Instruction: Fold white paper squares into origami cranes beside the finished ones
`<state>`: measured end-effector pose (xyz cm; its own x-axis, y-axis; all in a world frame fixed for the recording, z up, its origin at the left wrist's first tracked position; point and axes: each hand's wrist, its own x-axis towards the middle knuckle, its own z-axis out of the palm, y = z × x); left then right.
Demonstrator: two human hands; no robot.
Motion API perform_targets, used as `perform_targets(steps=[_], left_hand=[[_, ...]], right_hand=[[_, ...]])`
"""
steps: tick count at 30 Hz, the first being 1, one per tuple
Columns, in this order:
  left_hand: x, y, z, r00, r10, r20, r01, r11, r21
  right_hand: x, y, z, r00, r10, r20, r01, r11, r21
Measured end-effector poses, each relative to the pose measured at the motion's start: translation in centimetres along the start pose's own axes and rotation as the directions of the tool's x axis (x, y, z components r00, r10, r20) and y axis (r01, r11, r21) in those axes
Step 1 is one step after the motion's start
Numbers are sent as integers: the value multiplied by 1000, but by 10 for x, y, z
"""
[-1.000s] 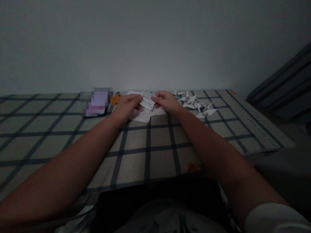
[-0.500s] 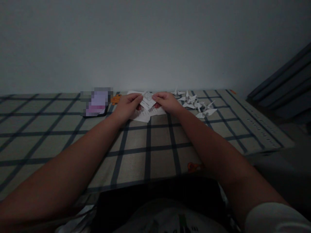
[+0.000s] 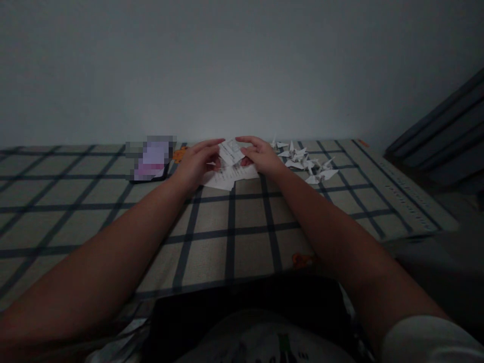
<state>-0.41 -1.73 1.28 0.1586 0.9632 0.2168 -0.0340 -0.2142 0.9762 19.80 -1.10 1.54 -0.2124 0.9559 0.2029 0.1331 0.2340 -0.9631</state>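
Observation:
A small folded square of printed paper (image 3: 231, 151) is held up, one corner pointing toward me, above some loose printed sheets (image 3: 219, 180). My left hand (image 3: 200, 160) curves round its left side, index finger reaching the top corner and the other fingers lower at the edge. On the opposite side, my right hand (image 3: 260, 155) grips it, index finger stretched along the top and thumb at the right edge. Just beyond my right hand lie several folded paper cranes (image 3: 308, 164). Shadow hides the undersides of my fingers.
A phone (image 3: 153, 159) with a lit, blurred screen lies on the checked tablecloth (image 3: 249, 217) at left, with an orange object (image 3: 180, 155) beside it. Another orange item (image 3: 302, 260) is near the front edge. Behind the table rises a plain wall (image 3: 242, 70).
My fingers have spread and shifted from pinching the paper's side corners to its upper edges. My left hand has opened out somewhat. The cranes and phone have stayed put.

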Motion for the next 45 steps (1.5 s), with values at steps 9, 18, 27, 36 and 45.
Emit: perform_targets(steps=[9,18,27,36,45], left_hand=[[-8,7,4,1000,8,29,-8,1000,-7],[-6,3,3,999,28,30,-28,999,30],[-6,5,4,999,37,35,-38,999,23],[-1,0,2,1000,18,21,-17,999,-35],[-2,1,3,1000,14,20,-12,998,-60]], right_hand=[[2,2,0,1000,7,-26,-6,999,40],[2,1,-1,1000,11,-21,-10,999,38],[1,-1,1,1000,25,14,-26,996,81],[-3,-3,3,992,-1,127,-7,998,56],[-5,-4,4,991,17,134,-27,997,73]])
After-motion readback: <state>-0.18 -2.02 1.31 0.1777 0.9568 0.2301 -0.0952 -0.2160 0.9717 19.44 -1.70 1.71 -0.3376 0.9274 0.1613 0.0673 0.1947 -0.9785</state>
